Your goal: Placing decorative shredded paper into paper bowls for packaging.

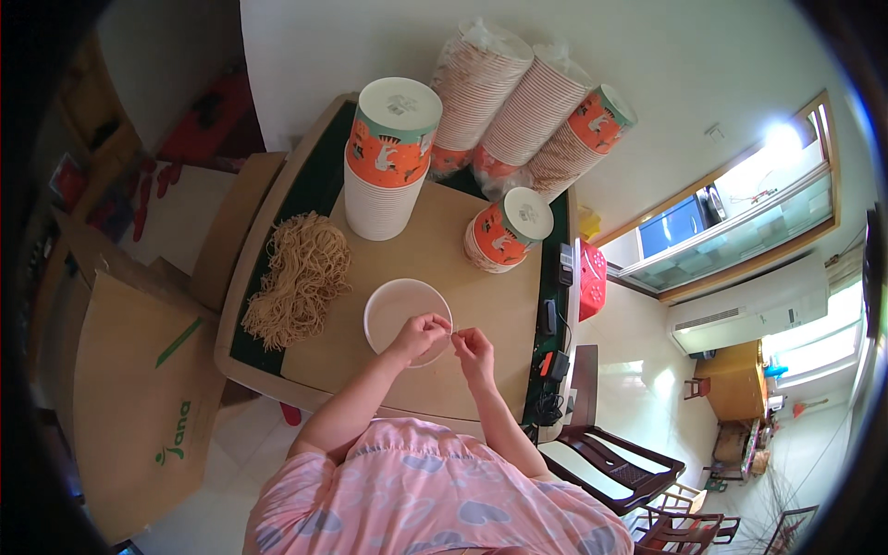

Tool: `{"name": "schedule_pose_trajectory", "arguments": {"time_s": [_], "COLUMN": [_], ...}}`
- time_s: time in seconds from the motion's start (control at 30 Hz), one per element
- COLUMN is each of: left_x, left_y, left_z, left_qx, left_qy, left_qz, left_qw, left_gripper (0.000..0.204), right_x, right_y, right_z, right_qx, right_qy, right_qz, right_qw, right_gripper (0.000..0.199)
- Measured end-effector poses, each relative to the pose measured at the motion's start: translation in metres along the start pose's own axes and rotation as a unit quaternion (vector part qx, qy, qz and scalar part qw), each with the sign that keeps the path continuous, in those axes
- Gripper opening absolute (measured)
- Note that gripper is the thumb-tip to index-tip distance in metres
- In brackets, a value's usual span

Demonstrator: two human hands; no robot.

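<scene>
A white paper bucket (388,307) stands with its mouth up in front of me. At the right side of its rim my left hand (425,335) is closed in a pinch, partly over the opening. My right hand (474,353) pinches just beside it, the fingertips of both hands nearly meeting. Whatever is between the fingers is too small to make out. To the left lies a tangled heap of tan string (301,277). Behind the bucket rises a tall upside-down stack of paper buckets (388,176), the top one orange and green. A shorter stack (507,231) sits to the right.
Plastic-wrapped bucket stacks (481,92) lean along the wall at the back. Chargers and cables (552,365) line the table's right edge. A large cardboard box (139,388) stands left of the table, dark chairs (620,467) and a red basket (592,279) to the right.
</scene>
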State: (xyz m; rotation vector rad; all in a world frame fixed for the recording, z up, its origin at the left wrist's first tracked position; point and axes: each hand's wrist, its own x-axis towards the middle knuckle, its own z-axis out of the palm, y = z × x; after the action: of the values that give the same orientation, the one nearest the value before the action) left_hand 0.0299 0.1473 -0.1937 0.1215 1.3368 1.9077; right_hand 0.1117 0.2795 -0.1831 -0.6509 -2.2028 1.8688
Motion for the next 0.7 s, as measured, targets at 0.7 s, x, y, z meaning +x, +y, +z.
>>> {"name": "schedule_pose_trajectory", "arguments": {"time_s": [0.7], "left_x": [-0.008], "left_y": [0.0], "left_z": [0.01], "left_qx": [0.319], "left_qy": [0.083], "left_qz": [0.145], "left_qw": [0.933], "left_gripper": [0.014], "right_x": [0.001], "right_y": [-0.082], "right_z": [-0.013], "right_qx": [-0.193], "right_qy": [-0.128], "right_qz": [-0.15], "right_qw": [0.961], "right_gripper": [0.021]}}
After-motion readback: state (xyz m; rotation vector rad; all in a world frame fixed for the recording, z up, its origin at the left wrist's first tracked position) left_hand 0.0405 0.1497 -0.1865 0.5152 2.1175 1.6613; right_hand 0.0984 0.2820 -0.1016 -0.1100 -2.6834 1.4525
